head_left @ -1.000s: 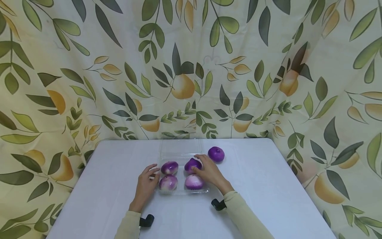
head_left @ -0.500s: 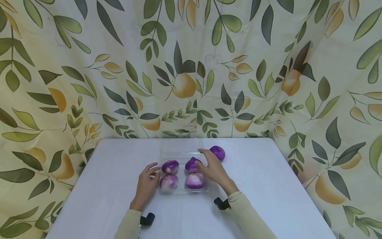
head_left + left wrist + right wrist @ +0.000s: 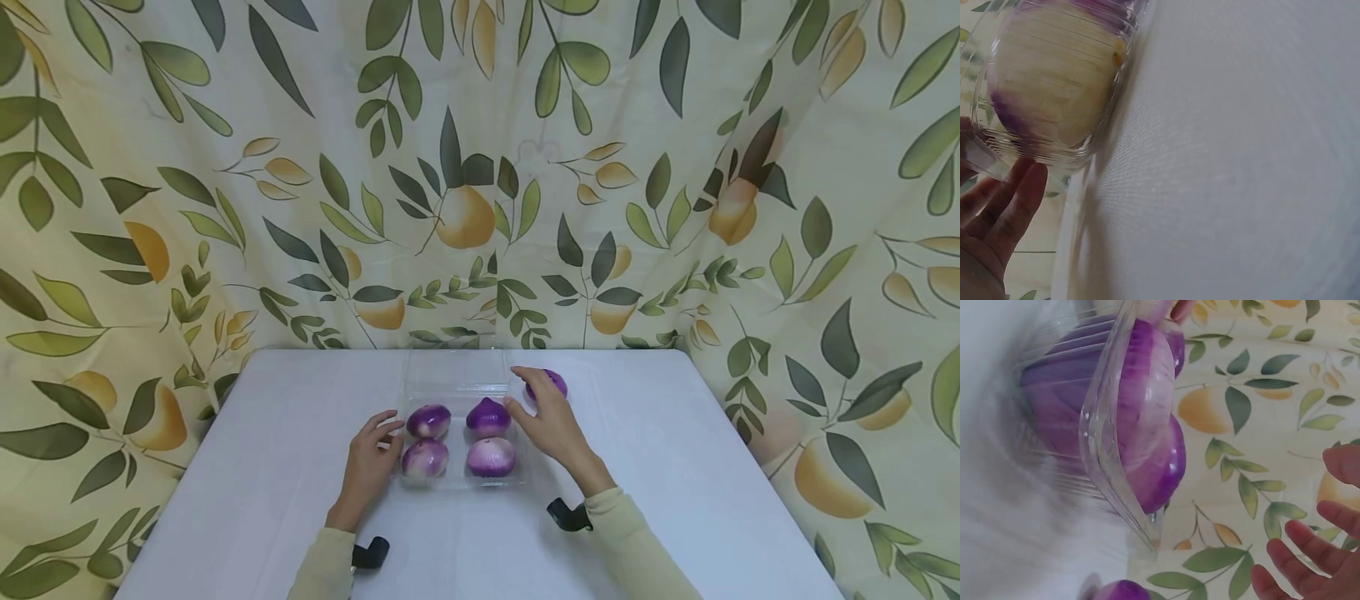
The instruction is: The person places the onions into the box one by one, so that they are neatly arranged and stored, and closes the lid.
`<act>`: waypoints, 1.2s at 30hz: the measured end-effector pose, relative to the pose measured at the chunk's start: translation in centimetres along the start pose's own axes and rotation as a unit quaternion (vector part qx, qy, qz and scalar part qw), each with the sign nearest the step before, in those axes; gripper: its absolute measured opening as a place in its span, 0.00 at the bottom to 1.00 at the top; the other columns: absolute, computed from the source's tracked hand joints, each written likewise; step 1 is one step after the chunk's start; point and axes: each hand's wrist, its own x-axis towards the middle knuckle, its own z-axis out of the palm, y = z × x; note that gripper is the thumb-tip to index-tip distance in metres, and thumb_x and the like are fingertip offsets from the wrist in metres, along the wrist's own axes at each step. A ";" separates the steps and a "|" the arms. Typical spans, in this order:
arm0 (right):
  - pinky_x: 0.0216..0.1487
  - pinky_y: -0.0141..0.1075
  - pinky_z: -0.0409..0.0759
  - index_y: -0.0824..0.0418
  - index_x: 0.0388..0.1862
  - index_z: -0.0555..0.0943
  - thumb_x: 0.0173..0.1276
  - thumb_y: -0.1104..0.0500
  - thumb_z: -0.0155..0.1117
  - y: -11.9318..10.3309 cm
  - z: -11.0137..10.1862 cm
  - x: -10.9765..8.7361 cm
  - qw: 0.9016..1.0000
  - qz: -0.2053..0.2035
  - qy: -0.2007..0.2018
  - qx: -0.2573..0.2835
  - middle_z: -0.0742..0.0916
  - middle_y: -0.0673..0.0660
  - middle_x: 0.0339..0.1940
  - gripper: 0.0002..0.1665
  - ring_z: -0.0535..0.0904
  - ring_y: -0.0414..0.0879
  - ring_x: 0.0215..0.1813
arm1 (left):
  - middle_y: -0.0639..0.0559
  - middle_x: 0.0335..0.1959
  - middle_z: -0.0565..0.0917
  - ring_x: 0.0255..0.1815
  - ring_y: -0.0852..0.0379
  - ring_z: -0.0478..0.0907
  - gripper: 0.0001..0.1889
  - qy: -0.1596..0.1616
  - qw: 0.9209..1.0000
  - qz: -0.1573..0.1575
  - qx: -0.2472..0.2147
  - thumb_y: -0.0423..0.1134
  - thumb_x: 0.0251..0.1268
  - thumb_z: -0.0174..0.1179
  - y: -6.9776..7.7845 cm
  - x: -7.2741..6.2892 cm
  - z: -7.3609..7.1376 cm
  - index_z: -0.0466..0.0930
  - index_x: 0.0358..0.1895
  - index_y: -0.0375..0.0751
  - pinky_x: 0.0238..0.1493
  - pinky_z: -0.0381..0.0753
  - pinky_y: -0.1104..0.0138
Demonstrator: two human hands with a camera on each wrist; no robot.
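In the head view a clear plastic clamshell box [image 3: 457, 482] lies with its lid raised at the back. Four-spot rows hold several peeled purple onions, among them a front-right onion [image 3: 491, 457] and a pointed back-right onion [image 3: 488, 417]. My left hand [image 3: 366, 467] touches the box's left side; in the left wrist view its fingers [image 3: 1019, 206] lie fairly straight against the clear rim. Just right of the box, my right hand [image 3: 553, 421] is spread with nothing in it. Behind its fingers, a loose purple onion [image 3: 558, 380] sits on the table, partly hidden.
The white-covered table [image 3: 277, 425] extends around the box. Behind it hangs a curtain [image 3: 465, 283] printed with leaves and fruit. A black wrist camera [image 3: 371, 553] sits below the left hand, and another wrist camera [image 3: 570, 515] below the right.
My right hand has let go of the back-right onion in the box and moved right, now covering part of the loose onion. My left hand stays at the box's side.
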 end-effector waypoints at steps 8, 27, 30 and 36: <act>0.64 0.53 0.77 0.58 0.65 0.74 0.69 0.54 0.63 0.8 -0.5 -0.3 0.999 0.002 0.047 0.022 0.80 0.58 0.62 0.26 0.77 0.56 0.63 | 0.44 0.57 0.82 0.35 0.52 0.85 0.11 -0.003 1.000 0.002 -0.007 0.26 0.60 0.62 0.3 0.4 -0.1 0.86 0.46 0.33 0.32 0.85 0.73; 0.51 0.55 0.82 0.63 0.59 0.77 0.65 0.61 0.66 3.9 -0.8 -1.3 0.991 0.057 0.111 0.058 0.82 0.61 0.54 0.23 0.80 0.57 0.53 | 0.43 0.57 0.82 0.35 0.52 0.85 0.12 -0.003 1.000 -0.010 0.000 0.25 0.59 0.63 0.3 -0.1 -0.1 0.86 0.46 0.32 0.32 0.85 0.73; 0.52 0.55 0.82 0.65 0.59 0.77 0.65 0.62 0.65 4.6 -0.6 -1.4 0.989 0.069 0.118 0.062 0.82 0.63 0.55 0.23 0.79 0.58 0.56 | 0.43 0.58 0.82 0.35 0.52 0.85 0.12 -0.003 1.000 -0.011 0.000 0.25 0.59 0.63 0.3 -0.1 -0.1 0.86 0.46 0.32 0.32 0.85 0.73; 0.52 0.56 0.82 0.66 0.58 0.77 0.65 0.62 0.65 5.6 -0.5 -1.4 0.983 0.110 0.134 0.068 0.81 0.66 0.56 0.22 0.78 0.60 0.58 | 0.44 0.58 0.82 0.35 0.53 0.85 0.12 -0.006 1.000 -0.019 0.000 0.26 0.59 0.63 0.4 -0.2 -0.1 0.86 0.46 0.33 0.32 0.85 0.73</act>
